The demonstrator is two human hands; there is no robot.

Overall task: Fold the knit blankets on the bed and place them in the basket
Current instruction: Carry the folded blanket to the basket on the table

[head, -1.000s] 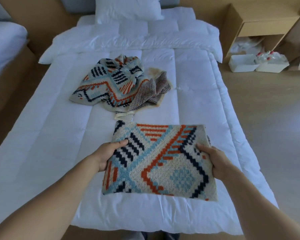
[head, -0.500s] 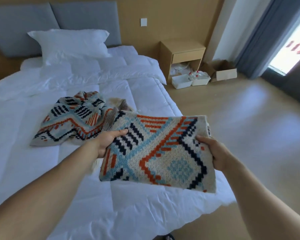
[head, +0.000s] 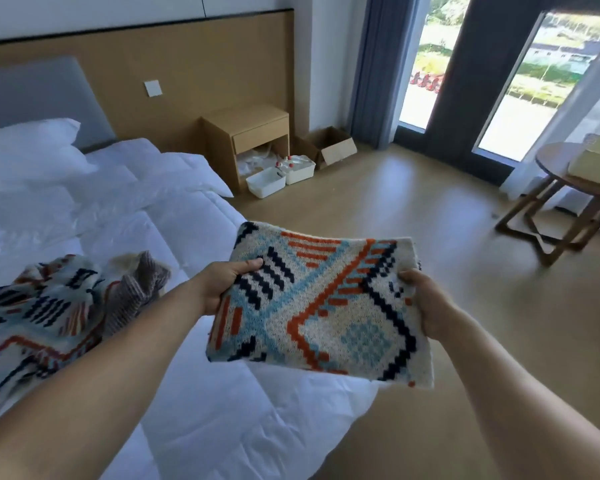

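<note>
We hold the folded blanket flat in the air between our two hands, past the bed's corner and over the floor. The left hand grips its left edge, thumb on top and fingers hidden beneath; the right hand clamps the right edge the same way. So the folding of this one looks done, and we judge the step in hand to be the carry to the basket. Left of the left hand, a second blanket lies crumpled and unfolded on the bed, so the task is perhaps half through. We see no basket from here; far beyond the right hand stands a round table with something pale on it that we cannot identify. The next move calls for finding the basket, keeping both grips level so the folds stay, then lowering the blanket in flat.
</note>
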